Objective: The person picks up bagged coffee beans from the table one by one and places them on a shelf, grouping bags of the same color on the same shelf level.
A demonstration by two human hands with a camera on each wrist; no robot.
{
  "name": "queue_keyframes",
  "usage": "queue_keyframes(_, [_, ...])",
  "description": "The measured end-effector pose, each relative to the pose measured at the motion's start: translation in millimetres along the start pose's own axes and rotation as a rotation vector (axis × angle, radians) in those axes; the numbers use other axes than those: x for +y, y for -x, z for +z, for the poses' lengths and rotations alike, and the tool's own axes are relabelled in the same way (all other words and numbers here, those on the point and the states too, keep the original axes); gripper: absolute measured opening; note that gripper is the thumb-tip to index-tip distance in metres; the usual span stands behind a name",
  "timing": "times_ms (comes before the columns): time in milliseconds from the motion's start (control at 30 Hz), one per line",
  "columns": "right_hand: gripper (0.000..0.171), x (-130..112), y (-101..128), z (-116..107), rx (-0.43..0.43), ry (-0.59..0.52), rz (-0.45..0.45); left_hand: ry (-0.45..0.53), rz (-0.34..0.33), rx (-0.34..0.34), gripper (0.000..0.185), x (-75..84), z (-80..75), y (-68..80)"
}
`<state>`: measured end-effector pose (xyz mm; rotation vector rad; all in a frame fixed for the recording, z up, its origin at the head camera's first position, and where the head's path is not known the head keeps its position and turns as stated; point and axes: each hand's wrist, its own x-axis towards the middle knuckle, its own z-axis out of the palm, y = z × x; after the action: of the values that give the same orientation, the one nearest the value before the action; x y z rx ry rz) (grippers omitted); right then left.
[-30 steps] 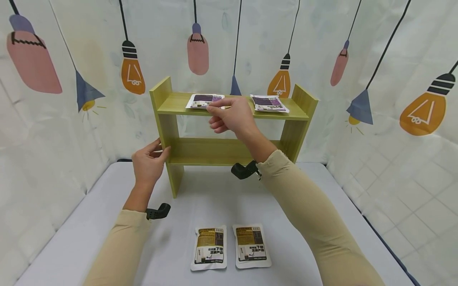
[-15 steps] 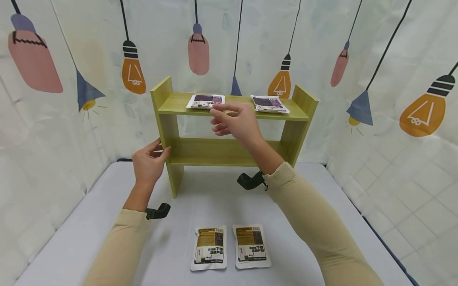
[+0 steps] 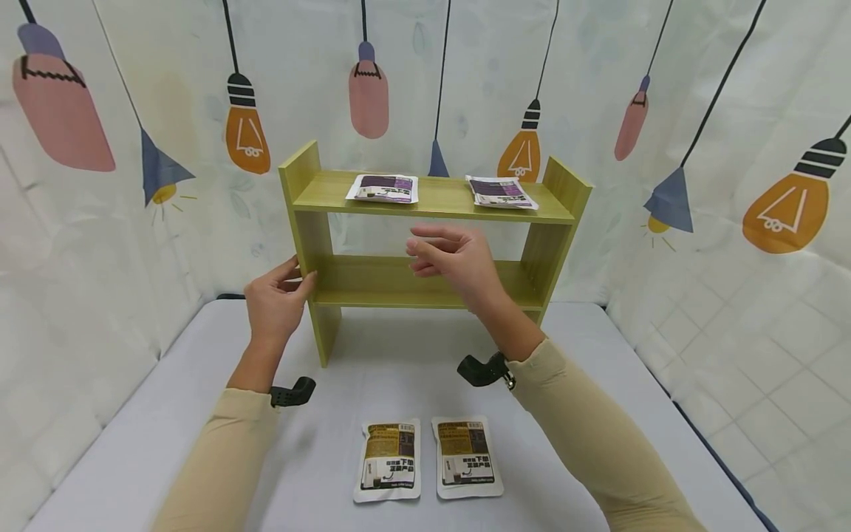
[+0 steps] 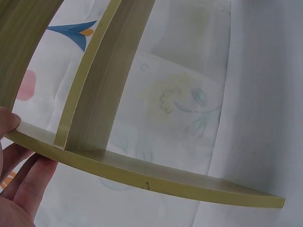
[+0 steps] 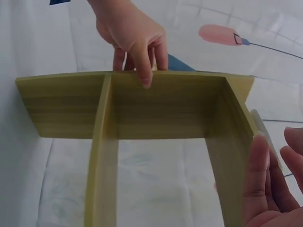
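Observation:
A light wooden shelf unit [image 3: 425, 299] with two boards stands toward the back of the table. My left hand [image 3: 274, 304] grips the front edge of its left side panel, thumb on the inner face and fingers outside, as the left wrist view also shows. My right hand [image 3: 459, 262] is in front of the gap between the boards, fingers loosely bent and holding nothing. On the top board lie two flat purple-and-white pouches, the left pouch [image 3: 383, 189] and the right pouch [image 3: 501, 193]. The lower board [image 3: 372, 284] carries nothing in view.
Two brown-and-white pouches lie flat side by side near the table's front, a left one [image 3: 388, 459] and a right one [image 3: 467, 457]. The white tabletop [image 3: 319, 458] meets a patterned wall covering [image 3: 425, 66] behind and at both sides.
My right hand has drawn away from the left purple pouch on the top board, moving down and slightly right. My left hand has kept its hold on the side panel.

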<state>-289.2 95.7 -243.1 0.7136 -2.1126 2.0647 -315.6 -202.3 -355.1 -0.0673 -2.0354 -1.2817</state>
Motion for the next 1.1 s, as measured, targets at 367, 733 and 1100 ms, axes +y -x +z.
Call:
queue_keyframes(367, [0.029, 26, 32, -3, -0.017, 0.089, -0.011, -0.004, 0.011, 0.004, 0.042, -0.4, 0.4, -0.5])
queue_keyframes(733, [0.033, 53, 61, -6, -0.007, 0.181, 0.030, -0.016, 0.006, 0.005, 0.043, 0.1, 0.9, -0.3])
queue_keyframes(1100, [0.037, 75, 85, -15, 0.011, 0.141, 0.020, -0.019, 0.006, 0.009, 0.043, -0.9, 1.8, -0.6])
